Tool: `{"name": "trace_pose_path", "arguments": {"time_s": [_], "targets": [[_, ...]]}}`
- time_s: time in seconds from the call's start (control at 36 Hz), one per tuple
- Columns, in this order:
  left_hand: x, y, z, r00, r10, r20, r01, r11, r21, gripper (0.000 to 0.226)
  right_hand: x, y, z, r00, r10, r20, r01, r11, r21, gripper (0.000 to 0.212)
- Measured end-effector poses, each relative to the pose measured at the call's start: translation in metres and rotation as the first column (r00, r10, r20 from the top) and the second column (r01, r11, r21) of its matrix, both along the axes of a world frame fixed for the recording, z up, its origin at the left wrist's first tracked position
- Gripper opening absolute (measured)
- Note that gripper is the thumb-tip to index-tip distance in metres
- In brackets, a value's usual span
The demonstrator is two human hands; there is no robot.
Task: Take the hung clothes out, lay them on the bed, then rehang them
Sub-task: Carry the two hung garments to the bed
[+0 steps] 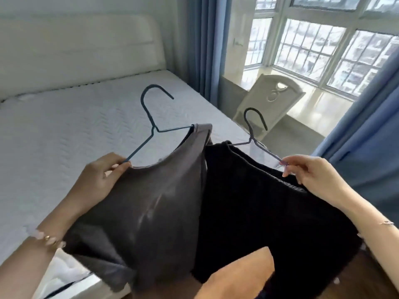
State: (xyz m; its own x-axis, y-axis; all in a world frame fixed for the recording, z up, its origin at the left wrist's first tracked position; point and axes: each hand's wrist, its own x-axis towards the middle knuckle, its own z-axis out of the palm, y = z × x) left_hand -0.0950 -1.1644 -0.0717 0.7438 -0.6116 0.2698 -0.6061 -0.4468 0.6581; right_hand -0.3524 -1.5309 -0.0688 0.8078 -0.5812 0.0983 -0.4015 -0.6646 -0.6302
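Holding 2 tops spread by the bed point(64, 126), likely to lay flat: left hand point(101, 180) pinches grey top's point(151, 201) hanger point(153, 128) end, right hand point(311, 175) pinches black top's point(269, 203).

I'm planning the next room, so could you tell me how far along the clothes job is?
Done: both garments seem taken out. In hand: the left hand grips the left hanger carrying the grey top; the right hand pinches the right hanger carrying the black garment, by the bed. Left: laying them on it, bare where visible, then rehanging.
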Motion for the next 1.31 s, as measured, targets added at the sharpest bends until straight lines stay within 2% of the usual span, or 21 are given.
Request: {"name": "trace_pose_path", "arguments": {"time_s": [0.11, 0.17, 0.22, 0.28, 0.33, 0.42, 0.47, 0.58, 0.69, 0.83, 0.94, 1.06, 1.31], "targets": [[0.027, -0.022, -0.001, 0.980, 0.128, 0.155, -0.138, 0.989, 0.055, 0.029, 0.055, -0.052, -0.002, 0.999, 0.037, -0.028, -0.039, 0.995, -0.096, 0.035], [0.043, -0.033, -0.005, 0.951, 0.235, 0.202, -0.252, 0.965, 0.066, 0.023, 0.083, -0.075, -0.004, 0.998, 0.041, -0.043, -0.047, 0.989, -0.137, 0.035], [0.062, -0.043, -0.013, 0.903, 0.364, 0.229, -0.388, 0.919, 0.069, 0.012, 0.112, -0.097, -0.006, 0.999, 0.030, -0.041, -0.036, 0.986, -0.161, 0.034], [0.083, -0.054, -0.023, 0.840, 0.479, 0.254, -0.511, 0.856, 0.078, 0.019, 0.140, -0.119, -0.007, 0.999, 0.028, -0.030, -0.032, 0.983, -0.179, 0.032], [0.109, -0.064, -0.034, 0.807, 0.527, 0.267, -0.565, 0.820, 0.089, 0.022, 0.173, -0.142, -0.010, 0.999, 0.031, -0.024, -0.036, 0.975, -0.220, 0.033], [0.155, -0.079, -0.048, 0.794, 0.557, 0.243, -0.594, 0.796, 0.116, 0.022, 0.225, -0.180, -0.015, 1.000, 0.026, -0.013, -0.029, 0.957, -0.289, 0.028], [0.187, -0.088, -0.053, 0.783, 0.587, 0.207, -0.616, 0.779, 0.117, 0.024, 0.265, -0.207, -0.017, 1.000, 0.009, 0.006, -0.007, 0.960, -0.280, 0.025], [0.249, -0.101, -0.058, 0.734, 0.677, 0.051, -0.679, 0.734, 0.022, 0.022, 0.347, -0.254, -0.021, 0.995, 0.063, 0.071, -0.049, 0.982, -0.182, 0.031], [0.305, -0.119, -0.064, 0.707, 0.707, 0.006, -0.706, 0.707, 0.036, 0.022, 0.425, -0.292, -0.039, 0.992, 0.098, 0.083, -0.091, 0.993, -0.080, 0.044], [0.372, -0.145, -0.079, 0.654, 0.754, -0.051, -0.753, 0.656, 0.045, 0.023, 0.515, -0.331, -0.069, 0.993, 0.084, 0.082, -0.083, 0.997, -0.008, 0.034], [0.425, -0.166, -0.094, 0.637, 0.770, -0.046, -0.768, 0.638, 0.060, 0.022, 0.589, -0.348, -0.085, 0.988, 0.111, 0.107, -0.113, 0.994, 0.009, 0.025], [0.465, -0.187, -0.123, 0.626, 0.779, -0.042, -0.774, 0.627, 0.088, 0.022, 0.652, -0.355, -0.119, 0.984, 0.159, 0.076, -0.159, 0.987, 0.002, 0.025], [0.542, -0.185, -0.245, 0.555, 0.832, 0.023, -0.824, 0.546, 0.152, 0.023, 0.744, -0.361, -0.253, 0.988, 0.155, 0.025, -0.156, 0.986, 0.053, 0.024]]}}
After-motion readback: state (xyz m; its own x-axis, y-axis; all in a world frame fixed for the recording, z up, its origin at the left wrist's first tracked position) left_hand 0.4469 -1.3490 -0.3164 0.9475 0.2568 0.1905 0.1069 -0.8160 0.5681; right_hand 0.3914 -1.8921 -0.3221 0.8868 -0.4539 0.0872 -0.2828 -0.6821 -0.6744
